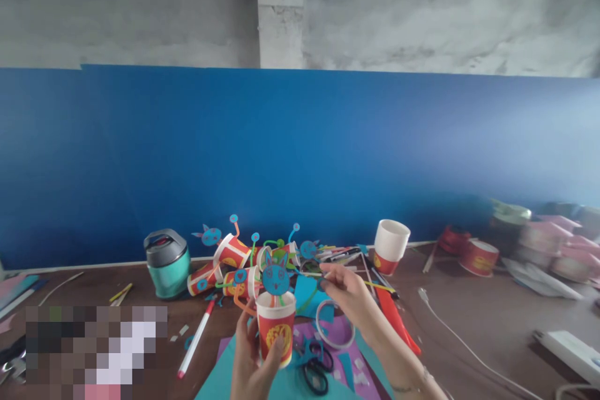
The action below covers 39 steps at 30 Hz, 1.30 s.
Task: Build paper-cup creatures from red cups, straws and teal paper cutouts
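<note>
My left hand [255, 350] is wrapped round a red and white paper cup [275, 331], held upright above the blue paper. A blue paper cat face [276, 279] stands up from the cup's rim, and an orange straw bends out on its left. To the right of the cup, my right hand [344, 287] pinches a small dark blue piece at its fingertips, with a green straw below it. A yellow straw [379, 287] shows just beyond that hand. Black-handled scissors [316, 369] and a white tape ring [335, 325] lie below my right hand.
Several decorated cups [232, 251] lie behind. A teal flask [169, 265] stands left, near a white marker [197, 339]. Stacked white cups [391, 247] stand at the back right, with a red tool [398, 322] in front. A white cable [469, 344] crosses the brown table [440, 337].
</note>
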### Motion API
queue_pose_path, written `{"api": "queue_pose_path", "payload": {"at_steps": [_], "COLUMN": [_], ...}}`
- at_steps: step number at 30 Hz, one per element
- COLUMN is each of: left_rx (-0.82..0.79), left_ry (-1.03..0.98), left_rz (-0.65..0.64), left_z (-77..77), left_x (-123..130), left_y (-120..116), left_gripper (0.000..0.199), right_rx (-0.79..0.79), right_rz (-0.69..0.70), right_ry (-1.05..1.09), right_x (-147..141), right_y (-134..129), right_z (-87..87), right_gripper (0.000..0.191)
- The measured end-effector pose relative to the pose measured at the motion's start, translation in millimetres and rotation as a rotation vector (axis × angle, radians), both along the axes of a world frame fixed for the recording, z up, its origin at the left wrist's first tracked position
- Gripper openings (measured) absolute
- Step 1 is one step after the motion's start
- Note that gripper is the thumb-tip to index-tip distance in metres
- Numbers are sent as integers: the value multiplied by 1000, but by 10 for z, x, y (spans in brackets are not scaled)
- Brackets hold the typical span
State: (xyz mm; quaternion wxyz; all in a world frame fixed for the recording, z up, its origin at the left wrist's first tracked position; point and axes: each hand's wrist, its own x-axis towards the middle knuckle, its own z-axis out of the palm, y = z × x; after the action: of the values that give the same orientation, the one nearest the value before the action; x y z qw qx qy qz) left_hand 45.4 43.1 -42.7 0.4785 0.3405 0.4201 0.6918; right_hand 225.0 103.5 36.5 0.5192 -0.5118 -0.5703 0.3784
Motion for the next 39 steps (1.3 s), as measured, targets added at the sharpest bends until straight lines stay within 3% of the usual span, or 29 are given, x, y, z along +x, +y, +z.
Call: {"api": "queue_pose_path", "payload": {"at_steps": [4,21,30,36,39], "left_rx": [4,5,7,-10,-24], "left_ry": [-5,21,100,151,163], "left_rz": [-4,-35,-66,-86,-100], "left_z": [15,14,-46,-146,-165], "left_x": [15,9,22,-14,-12], "left_y": [-20,-64,-53,-18,-19], "left_gripper": [97,91,92,84,83], "right_rx": [-68,-147,-40,124,117], "right_rz": [32,24,1,49,85], "right_ry": [-39,36,5,-125,-84], "right_x": [5,-20,-51,-75,-90], "right_y": [-36,-98,-104,-113,-115], "right_z": [71,148,112,79,83], "right_gripper": [24,28,34,33,40]}}
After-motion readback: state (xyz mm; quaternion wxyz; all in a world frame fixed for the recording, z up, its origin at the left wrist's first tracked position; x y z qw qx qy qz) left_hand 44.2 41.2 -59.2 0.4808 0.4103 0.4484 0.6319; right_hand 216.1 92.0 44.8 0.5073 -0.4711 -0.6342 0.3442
